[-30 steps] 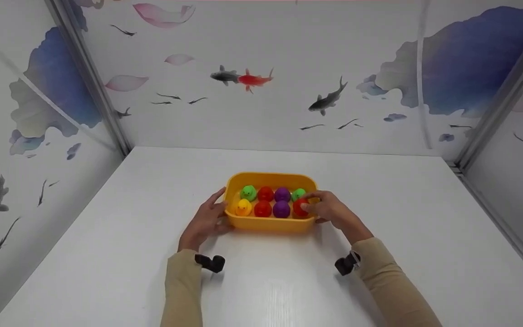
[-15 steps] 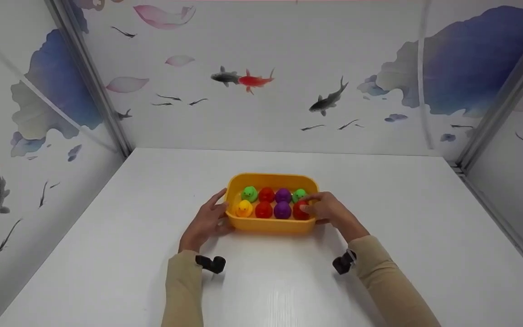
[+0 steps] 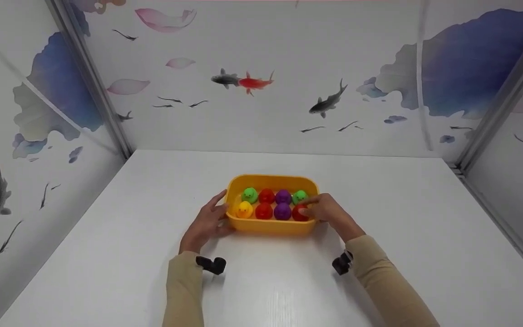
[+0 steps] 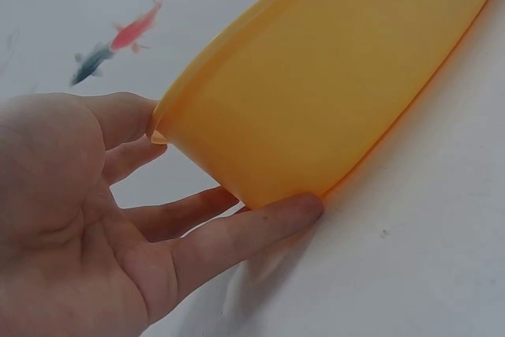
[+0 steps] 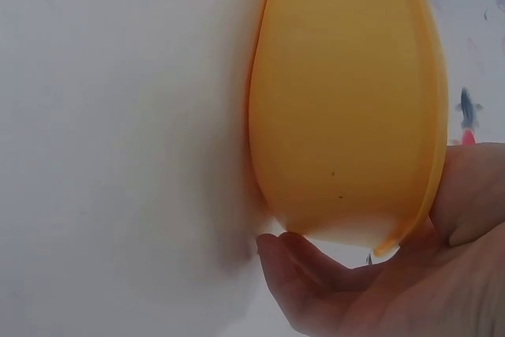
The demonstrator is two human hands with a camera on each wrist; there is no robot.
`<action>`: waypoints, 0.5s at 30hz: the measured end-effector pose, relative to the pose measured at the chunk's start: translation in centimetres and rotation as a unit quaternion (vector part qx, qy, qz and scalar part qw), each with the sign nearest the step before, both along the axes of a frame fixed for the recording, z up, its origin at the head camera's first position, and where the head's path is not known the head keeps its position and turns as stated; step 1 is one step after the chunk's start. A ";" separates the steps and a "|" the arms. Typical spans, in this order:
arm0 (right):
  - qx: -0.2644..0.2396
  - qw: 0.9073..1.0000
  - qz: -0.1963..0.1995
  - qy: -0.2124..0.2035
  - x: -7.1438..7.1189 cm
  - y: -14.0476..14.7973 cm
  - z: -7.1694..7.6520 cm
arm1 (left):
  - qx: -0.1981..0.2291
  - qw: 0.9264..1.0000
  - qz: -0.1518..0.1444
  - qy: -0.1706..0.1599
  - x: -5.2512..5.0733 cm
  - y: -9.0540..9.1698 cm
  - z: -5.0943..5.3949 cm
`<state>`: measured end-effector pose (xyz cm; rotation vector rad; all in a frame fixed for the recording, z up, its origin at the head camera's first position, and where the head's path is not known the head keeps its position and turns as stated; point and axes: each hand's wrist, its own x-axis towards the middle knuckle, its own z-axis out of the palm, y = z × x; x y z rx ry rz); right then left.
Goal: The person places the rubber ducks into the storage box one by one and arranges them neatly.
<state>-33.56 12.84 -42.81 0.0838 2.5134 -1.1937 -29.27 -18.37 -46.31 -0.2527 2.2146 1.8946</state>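
A yellow plastic bin (image 3: pixel 270 227) stands on the white table, several small toy ducks in two rows inside it. My left hand (image 3: pixel 204 223) holds the bin's left end; in the left wrist view its fingers (image 4: pixel 130 120) meet the rim and the thumb (image 4: pixel 252 230) lies at the base. My right hand (image 3: pixel 329 211) reaches over the right rim and pinches a red toy duck (image 3: pixel 298 213) in the near right corner, partly hidden by thumb and index finger. Other fingers (image 5: pixel 292 274) stay outside the bin, seen in the right wrist view.
Also in the bin are a yellow duck (image 3: pixel 244 210), green ducks (image 3: pixel 249 195) and red and purple ones. White panels (image 3: pixel 261 127) with painted fish close off the back and sides of the table (image 3: pixel 270 281).
The red duck at the right has shifted slightly down and left within the bin, with my right hand following it. My left hand keeps its place at the bin.
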 end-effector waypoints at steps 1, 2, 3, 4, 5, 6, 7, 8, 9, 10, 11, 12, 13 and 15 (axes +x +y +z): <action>0.000 1.000 0.000 -0.001 0.0 0.1 0.0 | 0.002 1.000 0.000 0.000 0.0 0.0 0.0; 0.000 1.000 0.000 -0.002 0.0 0.1 0.0 | 0.004 1.000 -0.001 0.001 -0.1 0.1 -0.1; 0.000 1.000 -0.001 -0.003 -0.1 0.2 0.0 | 0.005 1.000 -0.002 0.000 -0.1 0.1 -0.1; -0.001 1.000 0.000 -0.004 -0.1 0.3 0.0 | 0.006 1.000 -0.003 0.000 -0.2 0.2 -0.1; -0.001 1.000 0.000 -0.006 -0.1 0.4 0.0 | 0.009 1.000 -0.003 0.000 -0.2 0.2 0.0; -0.001 1.000 -0.001 -0.008 -0.1 0.4 0.0 | 0.009 1.000 -0.004 -0.001 -0.3 0.3 0.0; -0.001 1.000 -0.002 -0.010 -0.1 0.4 0.0 | 0.010 1.000 -0.004 -0.002 -0.3 0.3 0.0; 0.001 1.000 0.002 -0.009 -0.1 0.5 0.0 | 0.008 1.000 -0.004 -0.002 -0.3 0.3 0.0; 0.004 1.000 0.006 -0.006 -0.1 0.5 0.0 | 0.007 1.000 -0.003 -0.001 -0.3 0.3 0.0; 0.007 1.000 0.010 -0.003 -0.1 0.5 0.0 | 0.006 1.000 -0.002 0.001 -0.3 0.3 -0.1; 0.010 1.000 0.013 0.000 -0.1 0.5 0.0 | 0.002 1.000 -0.003 0.004 -0.3 0.3 -0.1; 0.013 1.000 0.016 0.002 -0.1 0.4 0.1 | 0.000 1.000 -0.003 0.005 -0.3 0.3 -0.1; 0.014 1.000 0.018 0.002 -0.1 0.4 0.1 | -0.003 1.000 -0.003 0.006 -0.3 0.3 -0.2; 0.014 1.000 0.020 0.000 -0.1 0.4 0.2 | -0.009 1.000 -0.004 0.008 -0.3 0.3 -0.2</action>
